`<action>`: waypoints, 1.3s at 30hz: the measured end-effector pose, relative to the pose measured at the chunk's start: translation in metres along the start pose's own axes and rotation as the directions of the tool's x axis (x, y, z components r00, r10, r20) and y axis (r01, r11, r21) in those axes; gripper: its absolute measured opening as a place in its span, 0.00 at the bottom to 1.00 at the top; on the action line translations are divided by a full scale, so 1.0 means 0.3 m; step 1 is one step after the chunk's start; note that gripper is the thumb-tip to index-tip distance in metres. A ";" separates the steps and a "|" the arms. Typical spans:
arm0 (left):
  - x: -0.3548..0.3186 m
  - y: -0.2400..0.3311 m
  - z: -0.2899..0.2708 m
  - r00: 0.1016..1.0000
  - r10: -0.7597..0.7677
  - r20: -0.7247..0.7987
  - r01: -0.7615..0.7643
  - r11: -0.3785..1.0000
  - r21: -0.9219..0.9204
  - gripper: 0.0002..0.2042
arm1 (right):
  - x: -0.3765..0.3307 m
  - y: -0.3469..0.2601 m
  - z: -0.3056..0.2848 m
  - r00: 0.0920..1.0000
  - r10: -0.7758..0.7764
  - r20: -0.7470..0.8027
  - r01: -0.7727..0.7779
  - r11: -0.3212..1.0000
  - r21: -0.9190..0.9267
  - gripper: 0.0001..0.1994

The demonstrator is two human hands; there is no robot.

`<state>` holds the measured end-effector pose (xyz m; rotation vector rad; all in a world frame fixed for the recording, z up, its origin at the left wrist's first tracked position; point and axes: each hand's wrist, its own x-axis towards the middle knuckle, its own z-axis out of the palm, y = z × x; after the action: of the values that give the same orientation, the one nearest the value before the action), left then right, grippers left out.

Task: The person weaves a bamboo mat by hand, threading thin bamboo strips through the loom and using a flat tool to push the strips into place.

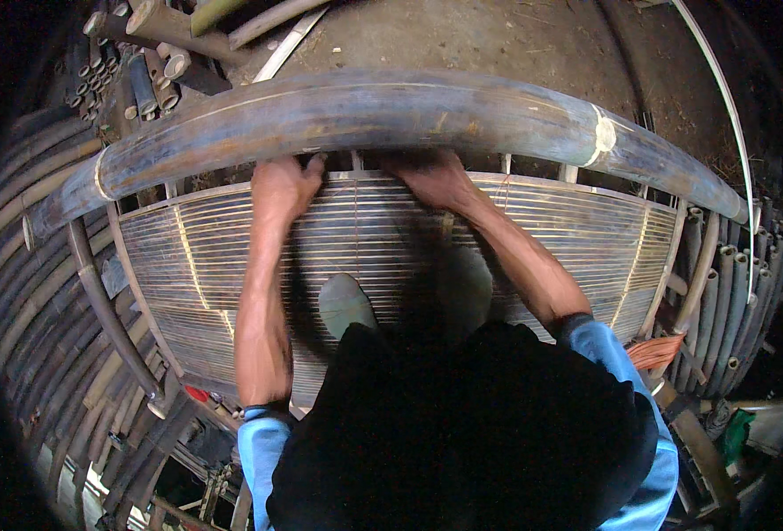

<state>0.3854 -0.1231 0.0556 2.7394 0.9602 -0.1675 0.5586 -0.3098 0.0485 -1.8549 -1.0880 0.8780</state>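
1. We see the pole (365, 111) running left to right beyond the panel (542, 230); the lens bends it into an arch. It is thick and blue-grey with brown patches, and a pale ring circles it near each end.
2. We find the left hand (287, 183) at the pole's near side, left of the middle, just over the panel's far edge. Its thumb side shows, but the other fingers are partly hidden; we cannot tell whether they hold anything.
3. We find the right hand (436, 180) further right at the same edge, back uppermost. Its fingers run into shadow by the pole and look blurred, so we cannot tell how wide or narrow the grip is.
4. We see the panel below the pole, between the forearms and out to both sides. Its thin slats run crosswise, and pale strips cross them near the left and right sides.
5. We make out the left shoe (345, 303) and the right shoe (465, 281) against the slats, below the hands. A dark garment (462, 425) fills the lower middle, with a blue sleeve (617, 363) at the right arm.
6. Around us lie stacked poles (42, 283) on the left, upright tubes (729, 292) on the right, cut tubes (144, 84) at upper left, and an orange bundle (655, 352) near the panel's right corner.
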 end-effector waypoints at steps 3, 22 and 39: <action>-0.001 0.033 -0.159 0.969 0.023 0.244 0.193 0.544 -0.816 0.15 | -0.054 0.039 -0.076 0.969 0.130 0.209 -0.204 0.899 0.387 0.13; -0.672 -0.278 -0.403 0.825 -0.523 0.213 0.524 0.568 -0.635 0.11 | 0.003 0.132 -0.034 0.999 -0.034 0.023 0.038 0.974 -0.222 0.22; -1.480 -0.664 -0.717 0.334 -0.939 0.081 0.038 -0.073 -0.997 0.14 | 0.097 0.194 0.038 0.872 0.038 0.489 0.009 0.996 -0.093 0.27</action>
<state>-0.0783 -0.1837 0.3090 0.8307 1.6397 1.1468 0.5810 -0.2984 -0.0127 -1.7568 -1.4412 1.3793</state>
